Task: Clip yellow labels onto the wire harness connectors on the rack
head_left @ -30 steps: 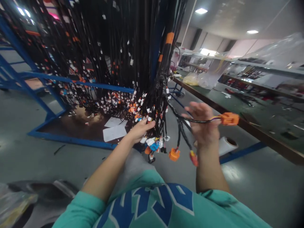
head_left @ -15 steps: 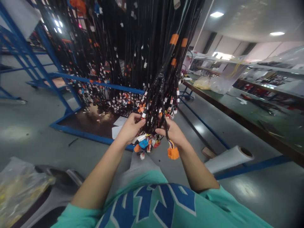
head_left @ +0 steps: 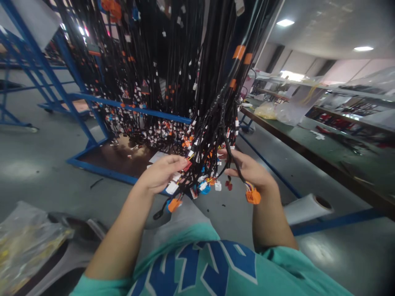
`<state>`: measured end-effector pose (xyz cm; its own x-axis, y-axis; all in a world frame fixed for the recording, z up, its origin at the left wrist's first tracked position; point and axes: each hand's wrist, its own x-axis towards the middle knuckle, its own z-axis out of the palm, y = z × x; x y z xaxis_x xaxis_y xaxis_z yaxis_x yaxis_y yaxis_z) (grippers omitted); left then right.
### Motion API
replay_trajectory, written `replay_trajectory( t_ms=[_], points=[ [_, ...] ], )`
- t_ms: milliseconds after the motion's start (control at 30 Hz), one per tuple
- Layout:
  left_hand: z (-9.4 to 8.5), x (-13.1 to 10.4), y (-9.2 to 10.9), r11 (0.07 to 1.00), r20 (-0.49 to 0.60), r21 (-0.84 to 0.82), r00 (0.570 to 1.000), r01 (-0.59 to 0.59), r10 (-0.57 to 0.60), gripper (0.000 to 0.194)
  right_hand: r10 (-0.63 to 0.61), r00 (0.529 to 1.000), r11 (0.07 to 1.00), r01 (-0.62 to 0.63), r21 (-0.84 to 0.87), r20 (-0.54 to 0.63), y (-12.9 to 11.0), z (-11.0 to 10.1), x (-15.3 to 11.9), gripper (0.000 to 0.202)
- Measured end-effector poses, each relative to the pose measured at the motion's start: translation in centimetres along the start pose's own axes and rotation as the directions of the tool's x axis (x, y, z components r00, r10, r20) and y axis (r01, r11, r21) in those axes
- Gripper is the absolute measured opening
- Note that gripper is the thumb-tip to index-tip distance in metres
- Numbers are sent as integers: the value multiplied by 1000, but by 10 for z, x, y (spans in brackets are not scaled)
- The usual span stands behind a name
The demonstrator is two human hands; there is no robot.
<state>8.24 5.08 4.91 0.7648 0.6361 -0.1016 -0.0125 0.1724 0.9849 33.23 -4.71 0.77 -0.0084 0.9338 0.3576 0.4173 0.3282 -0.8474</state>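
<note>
A bundle of black wire harnesses [head_left: 212, 123] hangs in front of me, its lower branches ending in white, blue, red and orange connectors. At the bundle's left side my left hand [head_left: 163, 172] is closed, pinching a branch by a red connector [head_left: 187, 165]. White connectors [head_left: 172, 188] dangle just beneath those fingers. On the right, my right hand [head_left: 248, 168] has its thumb and fingers apart, touching the bundle's edge. A black branch with an orange connector [head_left: 253, 196] drapes across it. Lower down hang a blue connector [head_left: 204, 188] and another orange connector [head_left: 174, 204].
A blue rack [head_left: 132, 107] full of hanging harnesses stands ahead and left. Along the right runs a workbench [head_left: 327, 152] with plastic bags [head_left: 290, 113]; a white roll [head_left: 308, 209] lies below it. A clear bag [head_left: 27, 238] sits at lower left.
My hands have moved apart, the left one leftward and the right one rightward. The branches between them have spread, and the orange connector on the right has swung further right.
</note>
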Motion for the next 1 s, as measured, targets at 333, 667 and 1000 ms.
replay_trajectory(
  t_ms=[333, 667, 1000],
  points=[
    [2, 6, -6, 988, -14, -156, 1000, 14, -16, 28, -470, 767, 861, 287, -421, -437, -57, -11, -13, 23],
    [18, -2, -5, 980, -75, -189, 996, -63, 49, 44, -761, 647, 413, 544, -731, 51, -55, 66, 43, 14],
    [5, -2, -23, 974, -183, -170, 976, -153, 121, 38, -700, 707, 668, 600, -440, -99, -52, 67, 40, 12]
  ],
)
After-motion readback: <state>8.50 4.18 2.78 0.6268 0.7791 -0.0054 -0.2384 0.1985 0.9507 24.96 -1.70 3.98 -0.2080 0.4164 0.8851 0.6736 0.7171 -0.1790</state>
